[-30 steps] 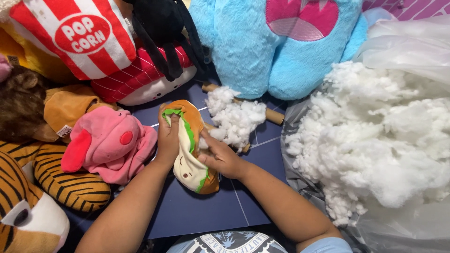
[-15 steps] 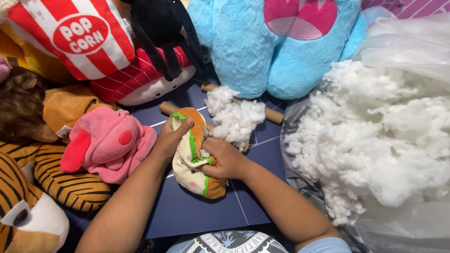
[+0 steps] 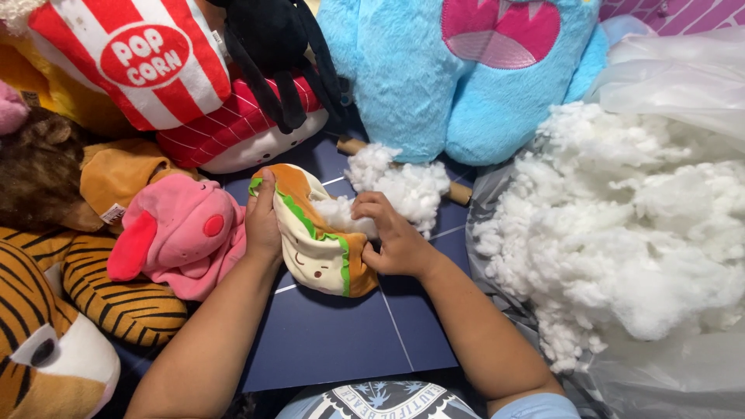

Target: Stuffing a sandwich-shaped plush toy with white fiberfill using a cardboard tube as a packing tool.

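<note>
- Two hands meet on one small burger-shaped plush (image 3: 322,240), which lies on the dark blue mat (image 3: 341,341) right in front of you, between the pink plush (image 3: 182,233) and the loose stuffing.
- Your left hand (image 3: 264,221) is curled shut around the plush's left edge, thumb and fingers pinching the fabric near the green trim.
- Your right hand (image 3: 392,237) is partly closed, fingertips pressing a tuft of white fibre (image 3: 341,213) at the plush's opening; how firmly it grips that tuft, you cannot tell.
- Judge the plush as very light, soft and limp: its skin folds and sags where it is not filled, so hold it by the rim of the opening, not by the body.
- Expect the fleece to give little slip, but the fibre pulls apart easily, so take it in small pinches.
- Just beyond your hands a clump of stuffing (image 3: 400,186) rests on the mat, touching a wooden stick (image 3: 458,192) that lies partly under it.
- To your right, a large heap of white fibre (image 3: 636,233) sits in an open clear plastic bag (image 3: 683,85).
- To your left lie a tiger-striped plush (image 3: 70,310) and a brown one (image 3: 46,171).
- Farthest off stand a popcorn-box plush (image 3: 140,58), a black plush (image 3: 272,46) and a big blue furry plush (image 3: 458,70).
</note>
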